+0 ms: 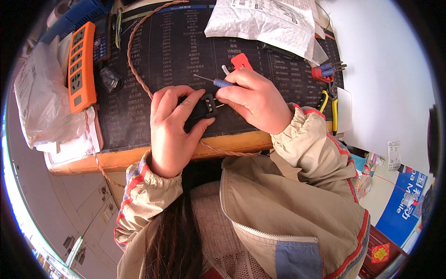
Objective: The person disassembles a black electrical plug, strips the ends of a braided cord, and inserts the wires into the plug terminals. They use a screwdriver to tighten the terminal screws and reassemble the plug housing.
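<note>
My left hand [174, 125] grips a small black plug body [203, 108] on the dark printed desk mat [153, 60]. My right hand [253, 100] sits just right of it, fingers closed at the plug's side, with a blue-handled screwdriver [218, 82] lying across the top of its fingers, tip pointing left. A twisted brown cable [134, 65] runs from the mat's top, under my left hand and over the desk edge. A red part [241, 61] lies just behind my right hand.
An orange power strip [81, 67] lies at the left on the mat. A white plastic bag [42, 100] sits further left, a white mailer bag [265, 23] at the back. Yellow-handled pliers [331, 104] and a red-blue tool [323, 72] lie right.
</note>
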